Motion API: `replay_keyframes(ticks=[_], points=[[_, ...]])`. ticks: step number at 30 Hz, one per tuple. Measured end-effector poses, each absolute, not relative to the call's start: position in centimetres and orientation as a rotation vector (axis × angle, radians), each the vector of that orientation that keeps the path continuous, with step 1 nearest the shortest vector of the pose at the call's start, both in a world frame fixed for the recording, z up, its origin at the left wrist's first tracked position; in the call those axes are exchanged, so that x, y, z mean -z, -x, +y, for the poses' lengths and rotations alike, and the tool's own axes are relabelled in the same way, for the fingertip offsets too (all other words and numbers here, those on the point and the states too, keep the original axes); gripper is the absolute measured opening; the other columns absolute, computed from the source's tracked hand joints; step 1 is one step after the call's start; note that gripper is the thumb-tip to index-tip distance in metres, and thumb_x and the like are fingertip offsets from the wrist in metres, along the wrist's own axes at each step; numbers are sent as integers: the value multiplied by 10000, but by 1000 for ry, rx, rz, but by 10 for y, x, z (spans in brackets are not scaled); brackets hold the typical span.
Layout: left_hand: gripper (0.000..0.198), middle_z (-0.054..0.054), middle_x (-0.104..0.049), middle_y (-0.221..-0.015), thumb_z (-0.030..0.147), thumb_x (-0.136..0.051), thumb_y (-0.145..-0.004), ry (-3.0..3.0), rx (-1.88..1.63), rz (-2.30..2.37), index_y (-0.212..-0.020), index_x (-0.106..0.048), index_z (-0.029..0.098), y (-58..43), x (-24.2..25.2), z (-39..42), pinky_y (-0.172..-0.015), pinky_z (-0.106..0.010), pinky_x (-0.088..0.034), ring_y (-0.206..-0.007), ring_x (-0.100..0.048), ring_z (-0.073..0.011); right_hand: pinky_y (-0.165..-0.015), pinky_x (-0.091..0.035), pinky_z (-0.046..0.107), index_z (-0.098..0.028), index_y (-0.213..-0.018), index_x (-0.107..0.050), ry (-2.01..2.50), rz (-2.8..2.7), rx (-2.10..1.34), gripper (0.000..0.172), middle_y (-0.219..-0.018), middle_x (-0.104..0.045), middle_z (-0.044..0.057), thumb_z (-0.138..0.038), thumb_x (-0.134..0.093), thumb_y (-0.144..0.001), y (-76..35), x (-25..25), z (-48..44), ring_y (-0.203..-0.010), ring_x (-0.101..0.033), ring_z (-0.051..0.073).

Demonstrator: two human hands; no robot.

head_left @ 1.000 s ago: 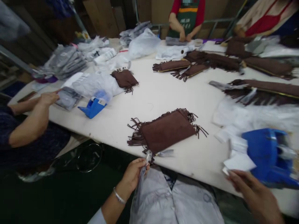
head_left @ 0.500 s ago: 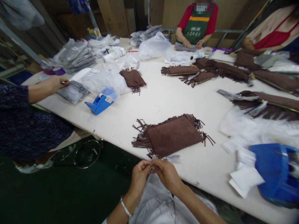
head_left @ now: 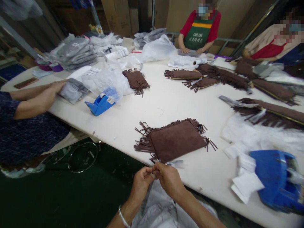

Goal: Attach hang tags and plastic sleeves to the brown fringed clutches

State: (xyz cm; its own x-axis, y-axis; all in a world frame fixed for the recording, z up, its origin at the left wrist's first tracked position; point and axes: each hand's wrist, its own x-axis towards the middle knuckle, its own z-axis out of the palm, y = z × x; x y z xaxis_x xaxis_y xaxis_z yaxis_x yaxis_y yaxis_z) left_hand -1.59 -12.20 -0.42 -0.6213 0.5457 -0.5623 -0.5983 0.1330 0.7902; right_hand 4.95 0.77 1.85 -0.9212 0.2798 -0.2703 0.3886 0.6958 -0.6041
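As they meet at the near edge of the tabletop (head_left: 166, 101), left hand (head_left: 142, 183) and right hand (head_left: 170, 180) both pinch tight on the grey plastic bag (head_left: 163, 207), just below the brown fringed pouch (head_left: 177, 139) lying flat.

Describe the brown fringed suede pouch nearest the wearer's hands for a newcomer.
Start at the long white table, near edge. Just beyond the left hand and right hand, pinching a grey plastic bag, lies the brown fringed suede pouch. It sits alone; other fringed pieces cluster farther back.
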Motion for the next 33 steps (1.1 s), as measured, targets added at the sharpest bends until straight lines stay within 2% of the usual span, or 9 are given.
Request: replay_keyframes(ticks=[3, 5, 11, 14, 21, 25, 28, 30, 33], points=[[203, -89, -729, -814, 262, -746, -664, 75, -1645, 1532, -809, -701, 128, 16, 7, -122, -726, -283, -460, -764, -641, -200, -598, -331, 240, -218, -1100, -497, -596, 2725, 955, 282, -797, -700, 23, -146, -501, -828, -49, -15, 6, -735, -656, 191], [205, -67, -712, -732, 287, -763, -650, 93, -1638, 1580, -761, -703, 126, 15, 10, -121, -659, -258, -434, -677, -609, -170, -598, -334, 241, -213, -1126, -454, -618, 2708, 968, 309, -774, -688, 20, -148, -501, -828, -49, -13, 6, -723, -652, 195], [236, -46, -692, -699, 370, -722, -697, 177, -1675, 1584, -713, -700, 136, 11, 17, -120, -639, -244, -405, -657, -582, -151, -668, -395, 237, -232, -1086, -415, -581, 2600, 1442, 292, -745, -634, -26, -103, -449, -826, -56, -8, 8, -720, -623, 161], [230, -36, -682, -698, 367, -733, -683, 245, -1686, 1520, -728, -703, 144, 9, 18, -120, -633, -240, -401, -642, -569, -138, -694, -410, 235, -238, -1083, -417, -601, 2580, 1562, 316, -776, -614, -25, -88, -451, -807, -61, -6, 9, -740, -607, 152], [204, -38, -670, -725, 312, -767, -641, 325, -1695, 1395, -729, -704, 139, 10, 17, -117, -659, -233, -407, -671, -566, -130, -672, -400, 239, -240, -1074, -440, -726, 2598, 1515, 338, -757, -617, -28, -83, -454, -775, -64, -5, 5, -722, -602, 160], [238, -35, -666, -695, 344, -786, -611, 317, -1667, 1470, -711, -706, 144, 7, 19, -121, -633, -233, -404, -631, -551, -121, -651, -408, 246, -241, -1065, -448, -857, 2570, 1513, 315, -720, -626, -29, -132, -458, -769, -67, -3, -5, -700, -621, 171], [322, -55, -680, -690, 459, -810, -545, 243, -1618, 1556, -685, -714, 186, 14, 21, -124, -659, -301, -457, -654, -600, -174, -624, -434, 267, -285, -1103, -470, -869, 2550, 1533, 350, -722, -656, -26, -190, -435, -768, -66, -3, -8, -683, -649, 185], [418, -75, -683, -661, 550, -837, -400, 204, -1554, 1598, -671, -721, 254, 36, 23, -115, -619, -405, -493, -661, -644, -266, -541, -444, 292, -398, -1102, -511, -828, 2548, 1529, 398, -695, -670, -36, -254, -457, -735, -57, -3, 3, -618, -660, 206], [550, -107, -729, -821, 651, -796, -313, 70, -1613, 1669, -811, -713, 435, 95, 17, -75, -482, -512, -458, -711, -671, -401, -396, -388, 335, -593, -968, -567, -732, 2712, 1517, 475, -627, -675, -19, -307, -589, -590, -29, -8, 54, -519, -640, 275]])
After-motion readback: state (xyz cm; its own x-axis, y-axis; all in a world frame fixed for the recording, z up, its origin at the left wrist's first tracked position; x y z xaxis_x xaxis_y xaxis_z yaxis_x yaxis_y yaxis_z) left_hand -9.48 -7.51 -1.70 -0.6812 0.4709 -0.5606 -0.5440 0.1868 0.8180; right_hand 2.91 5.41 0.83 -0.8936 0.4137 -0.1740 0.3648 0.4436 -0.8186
